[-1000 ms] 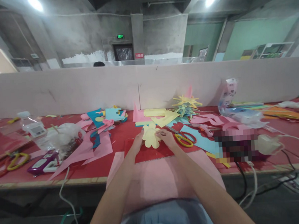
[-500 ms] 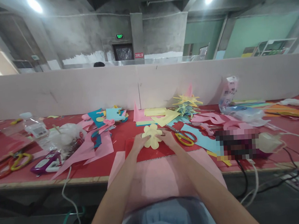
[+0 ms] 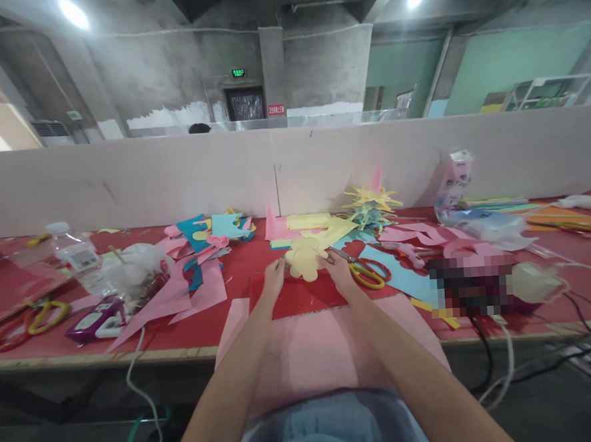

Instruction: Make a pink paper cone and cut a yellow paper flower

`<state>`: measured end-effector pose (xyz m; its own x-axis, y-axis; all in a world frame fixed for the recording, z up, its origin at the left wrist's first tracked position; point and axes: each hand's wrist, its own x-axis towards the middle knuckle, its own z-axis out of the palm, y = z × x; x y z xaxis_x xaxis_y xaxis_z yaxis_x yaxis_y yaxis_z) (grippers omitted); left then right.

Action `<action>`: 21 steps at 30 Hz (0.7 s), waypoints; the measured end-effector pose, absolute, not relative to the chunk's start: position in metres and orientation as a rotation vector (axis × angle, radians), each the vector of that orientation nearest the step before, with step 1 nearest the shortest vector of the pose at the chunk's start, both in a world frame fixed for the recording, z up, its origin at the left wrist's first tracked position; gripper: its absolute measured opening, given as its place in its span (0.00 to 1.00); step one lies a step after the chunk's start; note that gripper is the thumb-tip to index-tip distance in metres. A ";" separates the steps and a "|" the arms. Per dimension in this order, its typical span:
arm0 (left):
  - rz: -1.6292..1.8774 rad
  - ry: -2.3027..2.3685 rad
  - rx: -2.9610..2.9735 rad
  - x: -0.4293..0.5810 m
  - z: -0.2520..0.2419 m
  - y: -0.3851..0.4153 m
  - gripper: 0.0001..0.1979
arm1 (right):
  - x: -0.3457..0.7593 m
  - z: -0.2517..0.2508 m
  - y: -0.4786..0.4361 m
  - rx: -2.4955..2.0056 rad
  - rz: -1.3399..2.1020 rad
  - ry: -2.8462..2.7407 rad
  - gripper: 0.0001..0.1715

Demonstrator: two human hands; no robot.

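Observation:
A pale yellow paper flower (image 3: pixel 305 259) is held up between my two hands, over a dark red sheet (image 3: pixel 300 298) near the table's front edge. My left hand (image 3: pixel 275 275) pinches its left side. On its right side my right hand (image 3: pixel 336 268) closes on a petal edge. The flower looks tilted and slightly blurred. Scissors with red and yellow handles (image 3: pixel 369 274) lie just right of my right hand, beside a light blue paper piece (image 3: pixel 404 278). Beyond the flower are yellow paper offcuts (image 3: pixel 329 232).
Pink and blue scraps (image 3: pixel 197 247), a plastic bottle (image 3: pixel 74 251), a purple device (image 3: pixel 95 321) and a second pair of scissors (image 3: pixel 44 316) lie left. A spiky paper stack (image 3: pixel 372 209), plastic bags and cables are right. A white partition (image 3: pixel 197 177) runs behind.
The flower has been raised and tilted away. My left hand has shifted slightly outward to its left edge, and my right hand has also moved toward its outer edge.

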<state>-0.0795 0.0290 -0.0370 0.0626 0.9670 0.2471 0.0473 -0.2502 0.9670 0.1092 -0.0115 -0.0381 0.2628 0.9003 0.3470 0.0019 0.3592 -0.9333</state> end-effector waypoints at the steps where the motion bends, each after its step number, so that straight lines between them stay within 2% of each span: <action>1: 1.325 1.054 1.413 -0.080 -0.037 0.029 0.25 | 0.110 -0.036 -0.013 -1.003 0.761 -1.136 0.18; 3: 1.365 1.010 1.293 -0.082 -0.037 0.030 0.29 | 0.113 -0.034 -0.017 -0.963 0.732 -1.177 0.15; 6: 1.477 1.011 1.184 -0.085 -0.037 0.031 0.29 | 0.113 -0.036 -0.019 -0.986 0.621 -1.392 0.12; 9: 1.517 1.034 1.219 -0.085 -0.038 0.031 0.27 | 0.112 -0.045 -0.018 -1.133 0.452 -1.574 0.16; 16: 1.508 1.061 1.292 -0.081 -0.038 0.026 0.22 | 0.107 -0.046 -0.045 -1.316 0.245 -1.538 0.21; 18: 1.509 1.061 1.300 -0.081 -0.037 0.026 0.22 | 0.102 -0.036 -0.063 -1.252 0.127 -1.705 0.18; 21: 1.525 1.060 1.313 -0.081 -0.036 0.025 0.22 | 0.092 -0.024 -0.085 -1.089 0.119 -2.186 0.26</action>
